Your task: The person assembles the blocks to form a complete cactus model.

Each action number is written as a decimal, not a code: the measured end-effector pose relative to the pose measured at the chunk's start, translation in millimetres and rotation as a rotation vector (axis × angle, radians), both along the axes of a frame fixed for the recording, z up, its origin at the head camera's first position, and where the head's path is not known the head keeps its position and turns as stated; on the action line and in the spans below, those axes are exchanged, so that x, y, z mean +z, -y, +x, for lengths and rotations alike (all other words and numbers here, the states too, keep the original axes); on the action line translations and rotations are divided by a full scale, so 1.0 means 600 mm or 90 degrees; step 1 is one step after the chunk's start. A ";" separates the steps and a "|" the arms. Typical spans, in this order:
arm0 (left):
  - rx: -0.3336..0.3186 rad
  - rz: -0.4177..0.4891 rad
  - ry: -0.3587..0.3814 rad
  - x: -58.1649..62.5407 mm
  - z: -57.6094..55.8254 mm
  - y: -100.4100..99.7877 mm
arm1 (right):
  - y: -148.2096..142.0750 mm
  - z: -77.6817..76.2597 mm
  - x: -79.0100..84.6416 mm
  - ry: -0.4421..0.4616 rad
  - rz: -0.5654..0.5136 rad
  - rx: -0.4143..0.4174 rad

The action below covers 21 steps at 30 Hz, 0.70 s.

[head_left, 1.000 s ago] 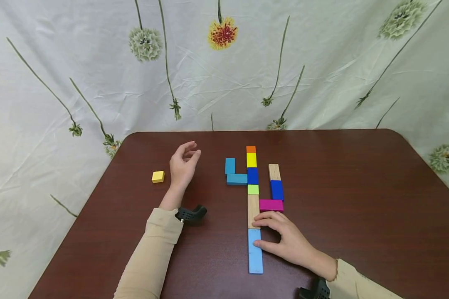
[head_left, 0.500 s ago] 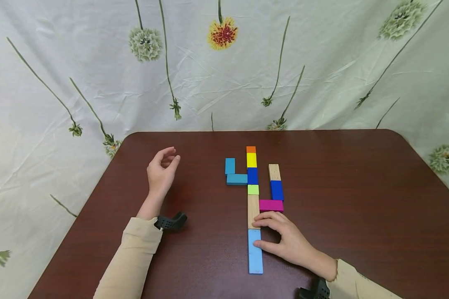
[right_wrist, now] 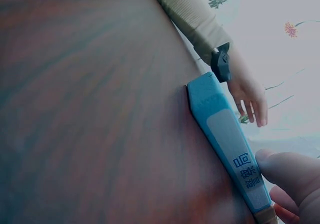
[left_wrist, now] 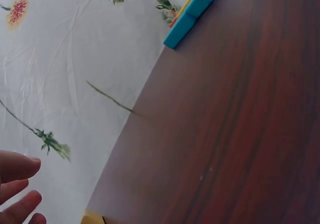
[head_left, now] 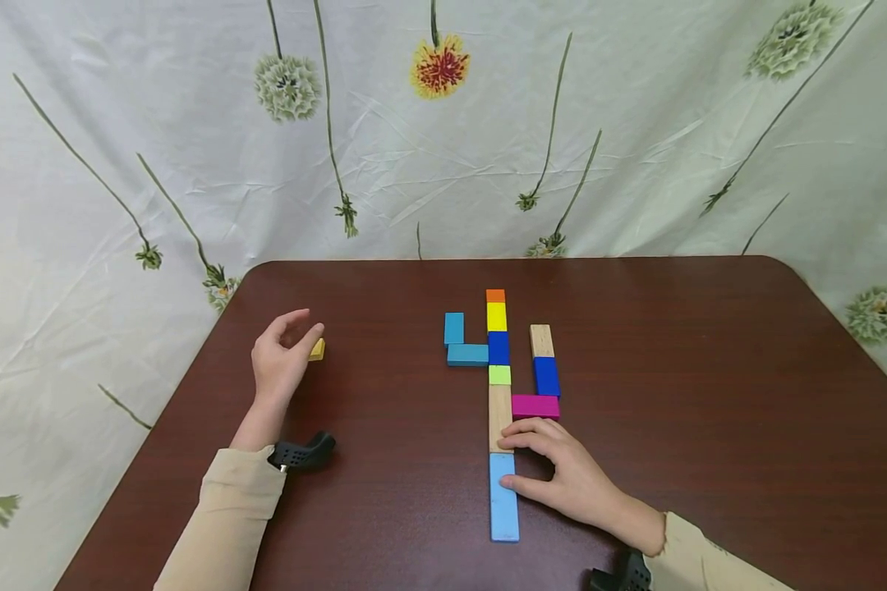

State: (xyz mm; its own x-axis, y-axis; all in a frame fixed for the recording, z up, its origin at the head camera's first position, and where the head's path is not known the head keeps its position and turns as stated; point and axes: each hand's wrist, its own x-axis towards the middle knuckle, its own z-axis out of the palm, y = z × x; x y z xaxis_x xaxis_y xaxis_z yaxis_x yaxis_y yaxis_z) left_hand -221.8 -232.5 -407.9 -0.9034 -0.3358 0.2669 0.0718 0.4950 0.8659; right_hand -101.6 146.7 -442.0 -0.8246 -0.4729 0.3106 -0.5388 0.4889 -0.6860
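My left hand [head_left: 279, 361] hovers over the left side of the table, its fingers loosely bent and holding nothing. Partly hidden behind it, a yellow block [head_left: 318, 350] lies on the table. The left wrist view catches only a corner of that yellow block [left_wrist: 93, 217], apart from the fingertips [left_wrist: 27, 165]. My right hand [head_left: 572, 476] rests at the row of blocks. Its thumb touches the light blue block [head_left: 504, 517], while its fingers lie by the natural wood block [head_left: 499, 406]. Up close in the right wrist view, the thumb [right_wrist: 282, 169] sits against the light blue block [right_wrist: 220, 124].
Beyond the wood block the row continues with green [head_left: 499, 375], dark blue [head_left: 498, 348], yellow [head_left: 496, 316] and orange [head_left: 495, 295] blocks. Two teal blocks [head_left: 467, 355] branch left. A magenta block [head_left: 535, 405] branches right, leading to a blue block [head_left: 547, 376] and a small wooden block [head_left: 542, 341].
My left hand has moved left and slightly nearer, over to the yellow block, which it hid half a second ago. My right hand and the row of blocks have stayed put.
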 end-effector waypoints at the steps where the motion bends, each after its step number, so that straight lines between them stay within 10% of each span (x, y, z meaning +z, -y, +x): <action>1: 0.000 0.003 0.012 -0.001 0.001 0.003 | 0.000 0.000 0.000 0.000 -0.001 0.001; 21: 0.006 -0.013 0.178 -0.005 0.007 0.011 | 0.001 0.000 -0.002 -0.006 -0.003 0.000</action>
